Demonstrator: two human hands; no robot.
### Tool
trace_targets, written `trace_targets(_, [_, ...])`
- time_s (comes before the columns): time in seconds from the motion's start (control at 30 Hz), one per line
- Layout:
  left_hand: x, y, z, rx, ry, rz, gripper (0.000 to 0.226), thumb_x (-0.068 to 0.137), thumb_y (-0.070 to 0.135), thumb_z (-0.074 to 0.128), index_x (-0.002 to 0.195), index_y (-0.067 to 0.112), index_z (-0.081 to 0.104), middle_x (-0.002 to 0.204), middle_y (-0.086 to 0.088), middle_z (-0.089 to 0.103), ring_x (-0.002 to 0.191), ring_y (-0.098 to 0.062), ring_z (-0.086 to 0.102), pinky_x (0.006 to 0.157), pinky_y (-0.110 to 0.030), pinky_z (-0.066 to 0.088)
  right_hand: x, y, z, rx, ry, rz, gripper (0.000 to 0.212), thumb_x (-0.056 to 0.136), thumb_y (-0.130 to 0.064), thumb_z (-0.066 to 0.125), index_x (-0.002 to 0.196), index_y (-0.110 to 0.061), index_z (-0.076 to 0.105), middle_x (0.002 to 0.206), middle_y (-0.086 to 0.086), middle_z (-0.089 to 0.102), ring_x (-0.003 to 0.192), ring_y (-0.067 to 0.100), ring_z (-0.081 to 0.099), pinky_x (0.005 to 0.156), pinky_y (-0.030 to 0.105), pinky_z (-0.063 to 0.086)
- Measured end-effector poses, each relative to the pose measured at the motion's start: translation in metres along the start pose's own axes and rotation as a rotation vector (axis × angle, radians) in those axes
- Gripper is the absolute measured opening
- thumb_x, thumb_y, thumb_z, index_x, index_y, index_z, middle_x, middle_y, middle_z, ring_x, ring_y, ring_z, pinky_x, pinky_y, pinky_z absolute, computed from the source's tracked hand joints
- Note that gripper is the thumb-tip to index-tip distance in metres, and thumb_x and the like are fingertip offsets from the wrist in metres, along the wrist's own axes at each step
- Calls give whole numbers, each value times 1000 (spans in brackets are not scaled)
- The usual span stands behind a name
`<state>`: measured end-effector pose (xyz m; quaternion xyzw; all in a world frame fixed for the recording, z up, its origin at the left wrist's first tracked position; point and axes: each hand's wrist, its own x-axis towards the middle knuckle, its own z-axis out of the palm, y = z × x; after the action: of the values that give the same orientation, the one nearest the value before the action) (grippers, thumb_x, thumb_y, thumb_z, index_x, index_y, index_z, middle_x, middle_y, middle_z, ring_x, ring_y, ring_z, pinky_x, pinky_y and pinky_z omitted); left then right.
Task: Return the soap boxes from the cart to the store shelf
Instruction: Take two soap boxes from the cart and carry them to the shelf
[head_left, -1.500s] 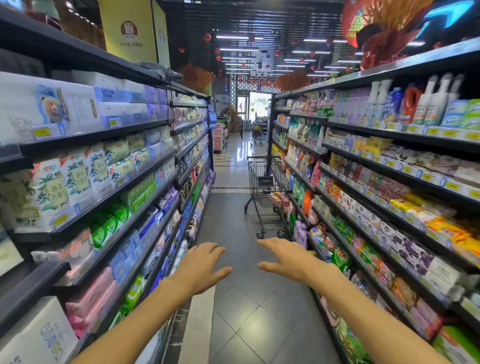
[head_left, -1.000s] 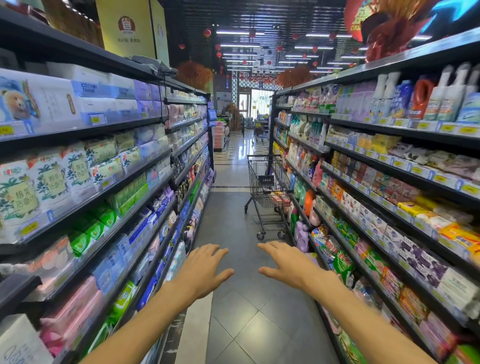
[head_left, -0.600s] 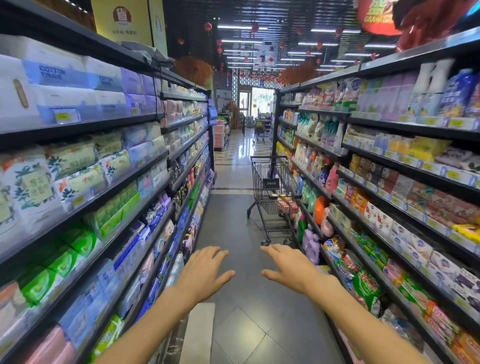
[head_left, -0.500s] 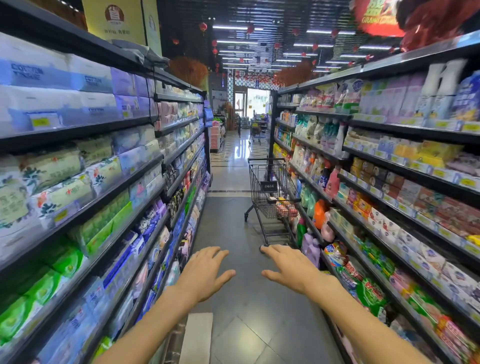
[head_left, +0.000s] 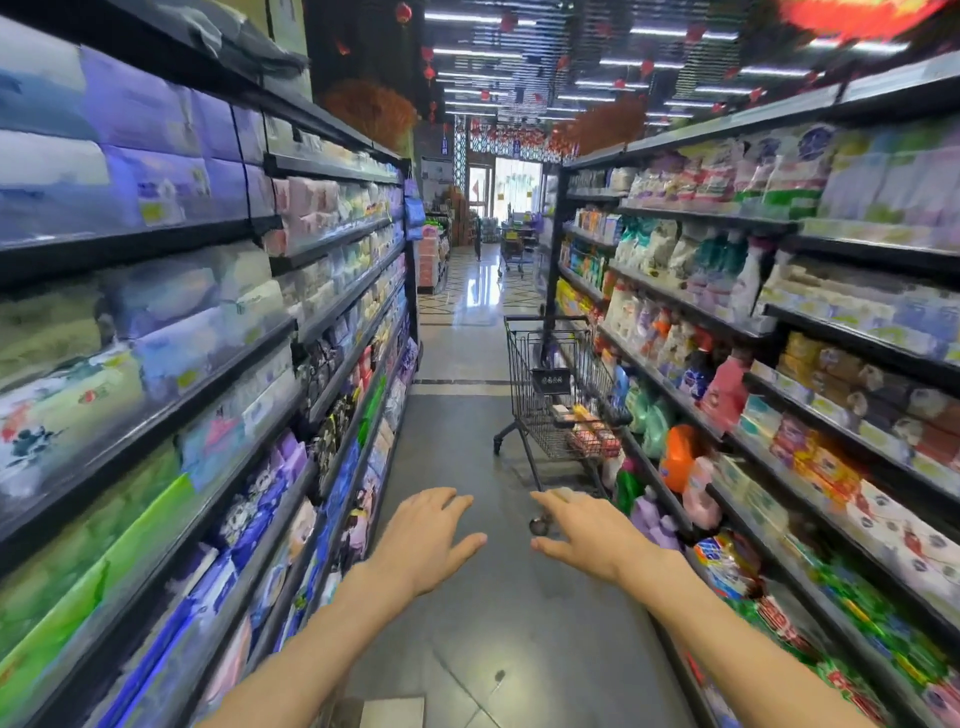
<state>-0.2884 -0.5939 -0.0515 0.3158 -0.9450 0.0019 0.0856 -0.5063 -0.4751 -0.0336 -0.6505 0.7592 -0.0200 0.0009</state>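
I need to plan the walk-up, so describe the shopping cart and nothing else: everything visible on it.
The shopping cart is a dark wire-mesh trolley, apparently metal, standing upright on the grey floor ahead, close against the right-hand shelf. A dark bar runs across the top of its near end, and a small dark sign hangs on the mesh below it. Angled legs end in small wheels. Several small boxes, red, orange and pale, lie in the basket's bottom. Neither hand touches it.

Cart (head_left: 558, 395) ahead, against right shelf (head_left: 779, 332); soap boxes (head_left: 589, 434) inside.
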Motion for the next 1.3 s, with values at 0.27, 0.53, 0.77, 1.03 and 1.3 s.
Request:
trace_targets(0.27, [194, -82, 14, -11, -45, -15, 106, 69, 77, 1, 154, 23, 35, 157, -3, 38, 147, -21, 32, 120, -36, 26, 200, 87, -6, 78, -14, 35, 71, 92, -57, 52, 152, -27, 30, 151, 0, 42, 135, 24, 45, 107, 43, 41])
trace_targets(0.53, [370, -166, 36, -43, -44, -21, 89, 83, 76, 16, 153, 23, 36, 155, -3, 39, 145, -22, 34, 120, -39, 29, 386, 142, -15, 81, -13, 37, 70, 92, -55, 54, 152, -25, 32, 150, 2, 44, 132, 26, 49, 104, 40, 44])
trace_targets(0.77, [548, -257, 78, -7, -68, 39, 101, 73, 79, 8, 153, 24, 36, 156, -6, 40, 145, -24, 36, 119, -40, 31, 556, 190, 3, 75, -20, 89, 67, 91, -53, 57, 149, -27, 36, 149, 0, 44, 131, 25, 49, 105, 39, 44])
trace_targets(1.03, [744, -340, 85, -10, -68, 130, 67, 98, 62, 41, 153, 23, 35, 157, -5, 39, 146, -23, 35, 119, -39, 29, 734, 257, -15, 104, -4, 173, 67, 96, -50, 53, 154, -30, 27, 155, -3, 37, 136, 21, 44, 109, 40, 40])
trace_targets(1.3, [932, -354, 127, -51, -106, 275, 66, 100, 61, 41, 154, 24, 35, 158, -3, 38, 146, -22, 34, 120, -39, 28, 858, 371, 9, 195, 16, 310, 72, 93, -56, 54, 153, -28, 28, 154, -4, 39, 134, 17, 47, 108, 39, 43])
